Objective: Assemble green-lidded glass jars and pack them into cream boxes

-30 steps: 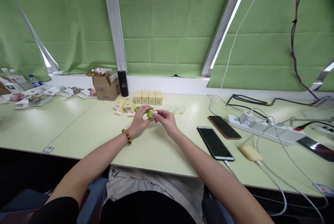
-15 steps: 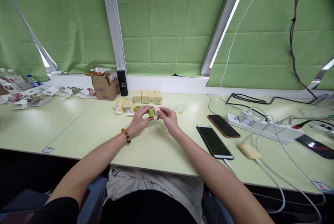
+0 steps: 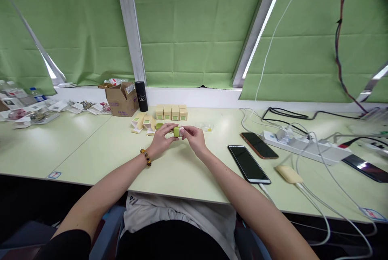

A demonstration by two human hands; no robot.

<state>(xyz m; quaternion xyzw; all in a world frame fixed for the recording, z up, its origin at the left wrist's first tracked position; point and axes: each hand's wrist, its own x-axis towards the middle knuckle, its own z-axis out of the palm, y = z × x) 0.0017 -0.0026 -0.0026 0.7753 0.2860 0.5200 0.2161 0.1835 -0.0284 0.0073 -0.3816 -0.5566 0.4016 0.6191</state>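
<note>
Small blocky green piece (image 3: 176, 132) sits mid-frame, between both hands.
The left hand (image 3: 160, 143) pinches it; the right hand (image 3: 195, 139) pinches a small rounded white piece (image 3: 181, 131) at its right side.

A white-edged phone (image 3: 249, 164) lies beside an orange-edged phone (image 3: 259, 145) (both screens dark), near a white power strip (image 3: 306, 151).
</note>
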